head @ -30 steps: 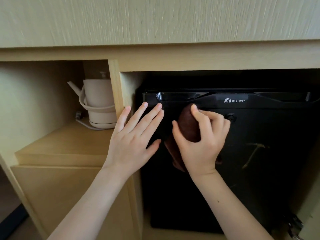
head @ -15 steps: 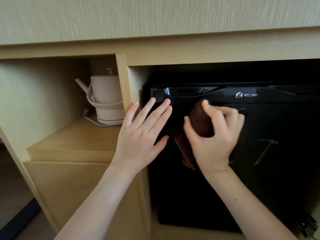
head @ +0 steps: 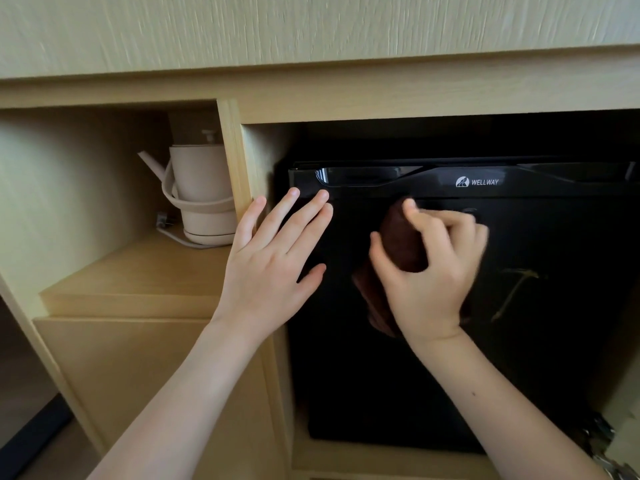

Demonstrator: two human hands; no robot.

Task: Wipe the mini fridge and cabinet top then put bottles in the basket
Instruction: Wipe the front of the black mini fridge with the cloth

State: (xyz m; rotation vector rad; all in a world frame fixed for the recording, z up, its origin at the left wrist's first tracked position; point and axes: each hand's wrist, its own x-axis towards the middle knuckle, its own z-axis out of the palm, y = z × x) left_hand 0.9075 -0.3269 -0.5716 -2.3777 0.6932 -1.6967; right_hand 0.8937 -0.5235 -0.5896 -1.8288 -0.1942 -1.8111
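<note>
Near centre frame, the black fridge [head: 519, 358] sat in its cabinet [head: 346, 95] bay, door closed. The right hand [head: 429, 271] bunched a brown cloth [head: 403, 244] in curled fingers against the upper door. The left hand [head: 270, 268] lay spread flat, fingertips at the door's upper left corner, seemingly bracing it. To my eye, good wiping meant firm, overlapping strokes across the door, the top trim included.
</note>
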